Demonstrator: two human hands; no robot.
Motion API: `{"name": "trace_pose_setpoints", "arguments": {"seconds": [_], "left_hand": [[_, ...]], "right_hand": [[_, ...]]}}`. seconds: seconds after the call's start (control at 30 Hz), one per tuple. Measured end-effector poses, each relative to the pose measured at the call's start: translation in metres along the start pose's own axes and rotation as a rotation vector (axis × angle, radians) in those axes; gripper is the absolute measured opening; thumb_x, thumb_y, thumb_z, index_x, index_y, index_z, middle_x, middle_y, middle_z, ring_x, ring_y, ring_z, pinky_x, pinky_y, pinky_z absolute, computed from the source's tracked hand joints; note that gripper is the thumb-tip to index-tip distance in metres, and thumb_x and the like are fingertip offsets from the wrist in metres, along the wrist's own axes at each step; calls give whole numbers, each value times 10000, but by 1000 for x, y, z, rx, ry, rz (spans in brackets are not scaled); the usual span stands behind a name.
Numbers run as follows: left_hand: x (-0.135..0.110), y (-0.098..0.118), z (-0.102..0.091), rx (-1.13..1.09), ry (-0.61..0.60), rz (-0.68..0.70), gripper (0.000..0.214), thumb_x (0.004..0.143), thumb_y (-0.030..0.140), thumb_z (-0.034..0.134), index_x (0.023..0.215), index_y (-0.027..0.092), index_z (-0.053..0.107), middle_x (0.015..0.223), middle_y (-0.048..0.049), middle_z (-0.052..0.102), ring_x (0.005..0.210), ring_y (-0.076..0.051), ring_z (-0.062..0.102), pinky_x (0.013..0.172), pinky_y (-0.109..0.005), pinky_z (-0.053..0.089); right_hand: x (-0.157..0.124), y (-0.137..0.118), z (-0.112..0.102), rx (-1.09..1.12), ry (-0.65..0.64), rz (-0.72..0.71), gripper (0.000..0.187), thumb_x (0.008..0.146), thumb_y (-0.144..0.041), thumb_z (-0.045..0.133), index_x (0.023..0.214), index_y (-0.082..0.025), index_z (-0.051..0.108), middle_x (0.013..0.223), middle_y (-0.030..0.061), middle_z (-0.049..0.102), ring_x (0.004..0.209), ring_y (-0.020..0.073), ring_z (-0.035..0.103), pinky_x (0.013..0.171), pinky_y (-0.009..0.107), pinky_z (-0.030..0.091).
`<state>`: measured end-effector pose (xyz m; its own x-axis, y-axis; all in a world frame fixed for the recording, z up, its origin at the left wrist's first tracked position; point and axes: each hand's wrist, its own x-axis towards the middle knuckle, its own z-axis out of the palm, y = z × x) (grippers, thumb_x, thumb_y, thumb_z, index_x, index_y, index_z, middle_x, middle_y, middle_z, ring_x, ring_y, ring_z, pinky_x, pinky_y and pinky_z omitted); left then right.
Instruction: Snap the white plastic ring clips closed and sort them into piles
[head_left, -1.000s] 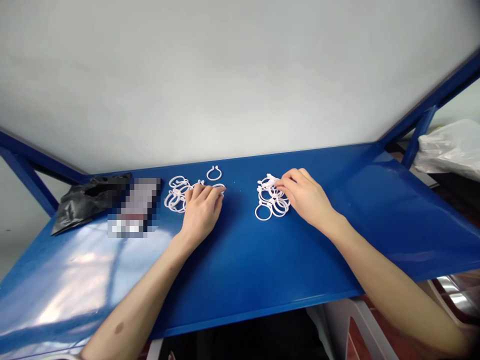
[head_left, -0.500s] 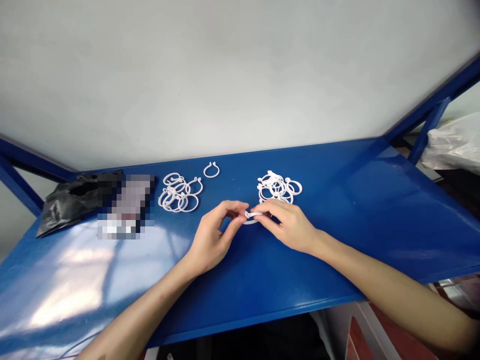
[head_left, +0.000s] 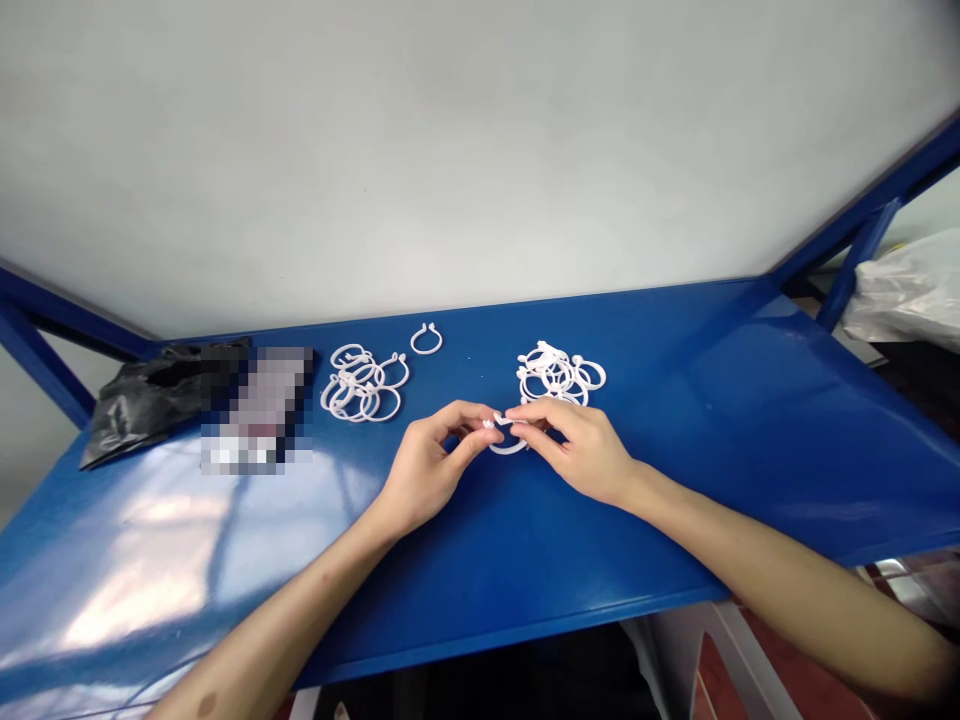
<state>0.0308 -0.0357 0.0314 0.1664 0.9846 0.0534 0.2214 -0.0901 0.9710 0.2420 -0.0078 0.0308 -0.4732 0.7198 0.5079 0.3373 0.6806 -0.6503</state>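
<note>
Hands meet over the middle of the blue worktop (head_left: 675,480), with both forearms entering from the lower edge. The left hand (head_left: 424,475) and right hand (head_left: 585,455) face each other, fingertips almost touching. Between them is one white ring (head_left: 508,448), split at the top, with its lower arc hanging below the fingers. Both grips are closed on the ring. The left thumb and forefinger pinch one end and the right thumb and forefinger pinch the other. Whether the ring touches the worktop cannot be determined.

Just beyond the right hand lies the right pile (head_left: 559,373) of overlapping white rings. The left pile (head_left: 360,385) lies further to the left, well apart from both hands. A single ring (head_left: 426,340) rests alone behind the left pile, near the back edge.

A black bag (head_left: 142,400) lies at the far left end of the worktop. A white bag (head_left: 911,285) sits off the worktop, beyond its right end. A pale wall (head_left: 480,150) closes the rear.
</note>
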Motion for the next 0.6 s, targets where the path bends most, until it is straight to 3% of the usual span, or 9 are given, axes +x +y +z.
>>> {"name": "trace_pose_setpoints", "arguments": {"seconds": [0.13,0.27,0.47,0.6], "left_hand": [[-1,-2,3,-47,29,-68,329,873,467,711,1076,208,720,943,-49,779,875,-196,728,787,-299,552],[-1,-4,6,-13,67,-96,260,865,457,713,931,212,771,933,-39,790,875,-204,732,801,-299,549],[-6,-3,7,208,147,88,153,912,330,670,870,241,788,846,-19,770,776,-176,710,733,-283,540],[-5,-3,7,343,128,231,157,946,269,629,885,236,770,820,-18,750,737,-150,692,697,-256,538]], "right_hand": [[-1,1,1,-10,30,-53,110,1001,-207,588,1065,-215,678,924,15,762,805,136,725,738,267,601],[-2,1,3,-2,24,-90,96,1003,-195,588,1033,-193,679,907,24,754,793,130,723,708,253,593],[-7,-4,7,-15,-54,-90,149,1027,-219,549,1065,-203,692,883,21,745,776,132,711,717,268,604],[-7,-2,7,-65,-84,-151,174,1031,-203,528,1076,-172,693,877,38,739,765,137,700,699,269,596]]}}
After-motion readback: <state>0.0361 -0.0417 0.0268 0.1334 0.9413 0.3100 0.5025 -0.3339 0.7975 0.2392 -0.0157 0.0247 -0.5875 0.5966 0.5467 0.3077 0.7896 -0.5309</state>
